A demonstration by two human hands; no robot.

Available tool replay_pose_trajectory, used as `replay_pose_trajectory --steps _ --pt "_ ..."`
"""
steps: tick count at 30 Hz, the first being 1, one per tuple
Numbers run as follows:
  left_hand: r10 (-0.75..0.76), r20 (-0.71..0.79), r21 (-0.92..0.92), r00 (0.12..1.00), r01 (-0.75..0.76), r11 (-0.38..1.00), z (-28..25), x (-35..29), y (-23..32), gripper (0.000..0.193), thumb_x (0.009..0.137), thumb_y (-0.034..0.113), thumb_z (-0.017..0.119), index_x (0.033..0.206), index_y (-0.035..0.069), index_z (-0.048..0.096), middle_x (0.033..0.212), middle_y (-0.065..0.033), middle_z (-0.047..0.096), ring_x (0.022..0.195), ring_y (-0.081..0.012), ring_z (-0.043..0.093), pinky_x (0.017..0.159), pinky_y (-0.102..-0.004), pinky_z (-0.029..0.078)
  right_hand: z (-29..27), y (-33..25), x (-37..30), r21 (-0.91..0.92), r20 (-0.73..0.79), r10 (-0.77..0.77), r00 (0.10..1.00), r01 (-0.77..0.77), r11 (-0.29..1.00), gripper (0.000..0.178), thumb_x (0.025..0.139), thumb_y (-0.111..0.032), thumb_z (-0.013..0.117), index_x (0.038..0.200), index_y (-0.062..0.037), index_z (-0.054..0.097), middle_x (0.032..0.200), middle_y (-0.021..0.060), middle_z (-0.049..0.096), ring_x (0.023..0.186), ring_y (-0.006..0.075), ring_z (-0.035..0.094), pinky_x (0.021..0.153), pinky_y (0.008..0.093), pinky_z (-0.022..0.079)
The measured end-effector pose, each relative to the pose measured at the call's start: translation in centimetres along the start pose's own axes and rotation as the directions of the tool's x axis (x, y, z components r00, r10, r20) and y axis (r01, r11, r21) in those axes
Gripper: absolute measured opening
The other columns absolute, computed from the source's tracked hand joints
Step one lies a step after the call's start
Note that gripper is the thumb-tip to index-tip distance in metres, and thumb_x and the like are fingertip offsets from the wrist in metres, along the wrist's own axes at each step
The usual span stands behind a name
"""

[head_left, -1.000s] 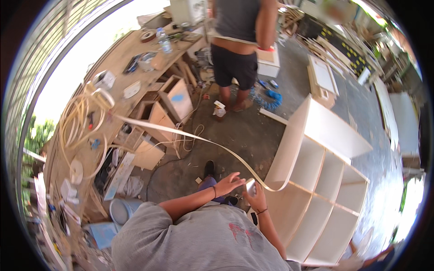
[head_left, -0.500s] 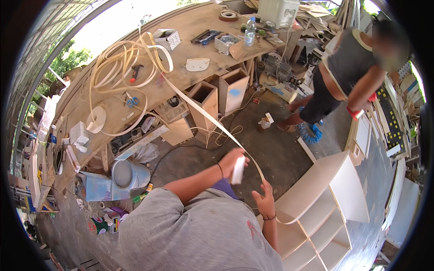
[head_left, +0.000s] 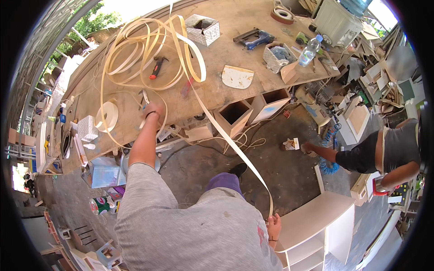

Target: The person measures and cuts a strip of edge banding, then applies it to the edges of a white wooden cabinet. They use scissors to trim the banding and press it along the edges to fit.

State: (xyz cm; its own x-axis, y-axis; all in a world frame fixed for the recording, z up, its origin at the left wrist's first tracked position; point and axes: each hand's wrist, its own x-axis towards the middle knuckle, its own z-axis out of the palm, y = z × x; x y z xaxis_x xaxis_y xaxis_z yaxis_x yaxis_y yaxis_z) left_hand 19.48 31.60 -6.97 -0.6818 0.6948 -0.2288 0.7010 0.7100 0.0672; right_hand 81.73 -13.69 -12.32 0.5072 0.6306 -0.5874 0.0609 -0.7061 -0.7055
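A long cream edge-banding strip [head_left: 235, 147] runs from the loose coil [head_left: 131, 54] on the workbench down to my right hand [head_left: 273, 226]. The fingers of that hand are closed on the strip, beside a pale shelf unit [head_left: 316, 219]. My left arm stretches out over the bench. There my left hand [head_left: 154, 109] covers most of the blue-handled scissors; only a bit of blue shows by its fingers. Its fingers are blurred and partly hidden, so a grip cannot be made out. Near it lie a hammer [head_left: 157, 67] with a red-and-black handle and a white tape roll [head_left: 107, 116].
On the workbench [head_left: 212, 95] are a patterned box [head_left: 202, 30], a blue nail gun [head_left: 260, 39], a water bottle [head_left: 310, 52] and a white offcut [head_left: 238, 76]. Open wooden boxes [head_left: 233, 118] stand below its edge. A co-worker [head_left: 393, 149] bends at the right.
My left hand has moved from near my body to the bench; the white block it held no longer shows clearly. My right hand keeps the strip, now lower in view. The co-worker has shifted.
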Motion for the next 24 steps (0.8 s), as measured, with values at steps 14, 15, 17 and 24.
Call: replay_pose_trajectory --steps 14,15,17,24 --pt "0.061 -0.031 0.09 0.998 -0.058 0.994 2.9 12.3 -7.4 0.045 0.08 0.037 0.064 0.106 0.0 0.067 0.103 -0.0185 0.069 0.092 -0.0349 0.065 0.075 -0.0438 0.052 -0.1 -8.5 1.6 -0.136 -0.001 -0.098 0.995 0.097 0.986 0.061 0.083 -0.032 0.068 0.131 0.0006 0.049 0.118 0.0225 0.061 0.108 0.0297 0.062 0.091 0.0375 0.049" --pt "0.085 0.179 -0.165 0.98 -0.055 0.985 2.1 12.4 -7.6 0.038 0.082 0.037 0.063 0.099 0.004 0.068 0.09 -0.0123 0.066 0.083 -0.0303 0.062 0.071 -0.0425 0.05 -0.3 -8.2 1.3 -0.146 -0.01 -0.094 0.995 0.092 0.985 0.061 0.083 -0.032 0.068 0.131 0.0002 0.049 0.118 0.0223 0.061 0.107 0.0297 0.062 0.091 0.0375 0.049" --pt "0.203 0.241 -0.862 0.949 0.113 0.495 1.0 9.3 -9.6 0.028 0.087 0.035 0.061 0.09 0.008 0.065 0.083 -0.0072 0.061 0.08 -0.0262 0.059 0.075 -0.0409 0.048 -1.1 -7.2 0.7 -0.169 -0.034 -0.112 0.993 0.104 0.98 0.062 0.084 -0.034 0.067 0.132 -0.0005 0.049 0.118 0.0218 0.062 0.104 0.0296 0.063 0.091 0.0375 0.05" --pt "0.304 -0.575 -0.543 0.759 -0.633 0.552 -2.0 -7.0 0.1 0.027 0.09 0.031 0.059 0.094 0.005 0.064 0.091 -0.0089 0.061 0.085 -0.026 0.058 0.079 -0.0402 0.048 -2.1 -1.7 -2.7 -0.119 -0.164 -0.132 0.978 0.113 0.986 0.06 0.083 -0.037 0.067 0.129 -0.003 0.052 0.112 0.0189 0.064 0.101 0.028 0.064 0.088 0.0368 0.05"
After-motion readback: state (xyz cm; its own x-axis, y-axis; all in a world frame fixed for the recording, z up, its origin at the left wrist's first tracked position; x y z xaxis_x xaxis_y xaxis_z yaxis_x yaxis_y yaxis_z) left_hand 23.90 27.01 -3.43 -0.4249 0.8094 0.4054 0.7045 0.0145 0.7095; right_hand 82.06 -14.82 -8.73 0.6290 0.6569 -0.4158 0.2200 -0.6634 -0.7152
